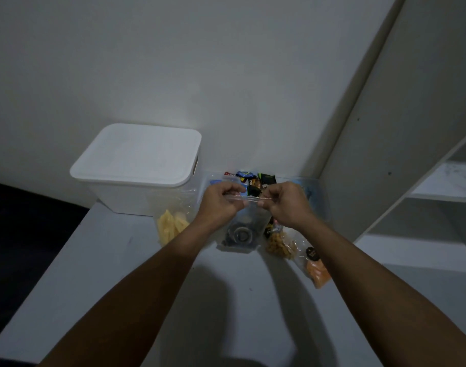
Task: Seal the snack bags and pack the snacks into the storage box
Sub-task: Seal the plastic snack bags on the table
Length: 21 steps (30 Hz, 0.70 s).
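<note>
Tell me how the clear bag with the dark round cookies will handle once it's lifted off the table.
Likely floppy: the clear cookie bag is thin film, held up only by the left hand and right hand pinching its top. Probably bottom-heavy, cookies pooled low. The cookies may break if squeezed.

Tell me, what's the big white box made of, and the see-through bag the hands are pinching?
The white lidded storage box looks like plastic: smooth matte lid, cloudy walls, rounded corners. The clear zip bag of dark round snacks looks like thin, glossy plastic film; you can see straight through it, and it wrinkles where the left hand and right hand pinch its top strip.
</note>
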Available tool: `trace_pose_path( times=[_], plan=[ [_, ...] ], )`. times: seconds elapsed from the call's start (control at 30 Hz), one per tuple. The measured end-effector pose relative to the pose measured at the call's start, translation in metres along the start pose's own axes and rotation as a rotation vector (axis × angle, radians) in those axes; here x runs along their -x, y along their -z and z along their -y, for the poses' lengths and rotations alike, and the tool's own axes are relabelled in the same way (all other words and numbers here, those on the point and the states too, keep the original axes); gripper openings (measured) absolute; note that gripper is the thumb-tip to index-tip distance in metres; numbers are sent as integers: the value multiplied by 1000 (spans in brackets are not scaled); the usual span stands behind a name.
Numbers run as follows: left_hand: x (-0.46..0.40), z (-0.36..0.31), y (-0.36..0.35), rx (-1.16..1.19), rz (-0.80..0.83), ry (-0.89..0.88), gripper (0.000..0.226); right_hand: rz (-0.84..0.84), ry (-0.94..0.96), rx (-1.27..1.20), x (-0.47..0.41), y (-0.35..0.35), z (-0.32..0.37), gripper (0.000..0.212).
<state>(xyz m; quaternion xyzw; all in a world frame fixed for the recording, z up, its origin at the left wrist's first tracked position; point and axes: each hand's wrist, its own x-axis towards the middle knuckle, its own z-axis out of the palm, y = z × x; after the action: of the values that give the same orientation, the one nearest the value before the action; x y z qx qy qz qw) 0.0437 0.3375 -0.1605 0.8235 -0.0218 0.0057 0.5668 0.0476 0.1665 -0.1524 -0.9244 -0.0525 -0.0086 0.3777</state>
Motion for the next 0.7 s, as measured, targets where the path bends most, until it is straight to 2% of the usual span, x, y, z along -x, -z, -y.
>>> trace_pose_path(
  times=[0.07, 0.2, 0.4, 0.53, 0.63, 0.7],
  plan=[
    [-1, -1, -2, -56, -27, -28, 12, 15, 13, -32, 1, 1, 3, 4],
    [-2, 0, -2, -84, -116, -20, 9, 32, 15, -98, 2, 4, 3, 13],
    [-4, 7, 19, 135, -85, 97, 21, -3, -25, -106, -1, 13, -2, 7],
    [-5, 8, 26, 147, -116, 119, 18, 21, -44, -146, 0, 19, -1, 15],
    [-4, 10, 25, 162, -141, 114, 26, 37, -42, -161, 0, 18, 4, 14],
    [-3, 11, 24, 119, -184, 91, 42, 22, -45, -168, 1, 14, 7, 8]
  ],
)
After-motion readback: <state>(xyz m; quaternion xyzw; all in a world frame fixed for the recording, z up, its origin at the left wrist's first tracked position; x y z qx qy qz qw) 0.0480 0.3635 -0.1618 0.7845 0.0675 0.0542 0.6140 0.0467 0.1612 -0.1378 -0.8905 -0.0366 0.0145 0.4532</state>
